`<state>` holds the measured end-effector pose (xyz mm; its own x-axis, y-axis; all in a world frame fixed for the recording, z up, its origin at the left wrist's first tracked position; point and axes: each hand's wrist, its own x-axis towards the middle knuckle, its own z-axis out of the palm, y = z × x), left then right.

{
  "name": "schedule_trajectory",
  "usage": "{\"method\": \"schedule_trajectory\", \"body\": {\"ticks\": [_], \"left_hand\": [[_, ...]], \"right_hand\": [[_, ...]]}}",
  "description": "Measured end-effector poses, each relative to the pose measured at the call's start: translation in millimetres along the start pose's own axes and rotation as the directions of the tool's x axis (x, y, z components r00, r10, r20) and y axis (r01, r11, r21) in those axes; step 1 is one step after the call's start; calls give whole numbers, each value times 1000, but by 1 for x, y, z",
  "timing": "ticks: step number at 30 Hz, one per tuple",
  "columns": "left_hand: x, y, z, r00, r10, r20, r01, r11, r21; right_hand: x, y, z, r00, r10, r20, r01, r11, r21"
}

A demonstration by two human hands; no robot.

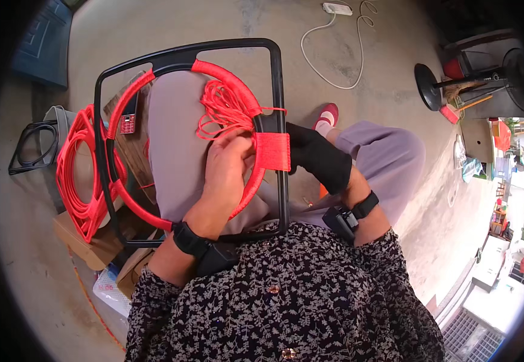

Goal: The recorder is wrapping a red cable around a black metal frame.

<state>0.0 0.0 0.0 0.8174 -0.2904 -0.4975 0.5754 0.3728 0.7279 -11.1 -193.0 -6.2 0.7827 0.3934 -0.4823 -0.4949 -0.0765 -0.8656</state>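
A black rectangular frame (278, 84) with a round inner ring rests over my lap. Red cord is wound round several stretches of the ring, and a wide red wrapped band (273, 152) joins it to the frame's right bar. My left hand (228, 166), bare, reaches inside the ring with its fingers curled against the cord beside this band. Just above those fingers hangs a loose bundle of red cord (222, 102). On the outer side of the right bar is my right hand (321, 157), in a black glove. Its fingertips are hidden by the frame and band.
At left, a big coil of red cord (72, 175) leans over a cardboard box (87, 241). A keypad phone (128, 117) lies on a wooden surface. A white power strip (337, 9) with its cable lies on the floor ahead; a black fan-like stand (431, 87) is at right.
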Motion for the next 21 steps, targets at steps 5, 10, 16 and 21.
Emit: {"method": "schedule_trajectory", "body": {"ticks": [5, 10, 16, 21], "left_hand": [[1, 3, 5, 998, 16, 54, -4, 977, -212], [-2, 8, 8, 990, 28, 135, 7, 967, -254], [0, 5, 5, 992, 31, 122, -2, 972, -236], [-4, 11, 11, 999, 3, 40, 6, 972, -234]], "right_hand": [[5, 11, -10, 947, -199, -252, 187, 980, -72], [-14, -11, -16, 943, -214, -256, 225, 974, 14], [-13, -4, -12, 949, -274, -157, 312, 894, 321], [-27, -12, -15, 957, -271, -100, 289, 910, 299]]}}
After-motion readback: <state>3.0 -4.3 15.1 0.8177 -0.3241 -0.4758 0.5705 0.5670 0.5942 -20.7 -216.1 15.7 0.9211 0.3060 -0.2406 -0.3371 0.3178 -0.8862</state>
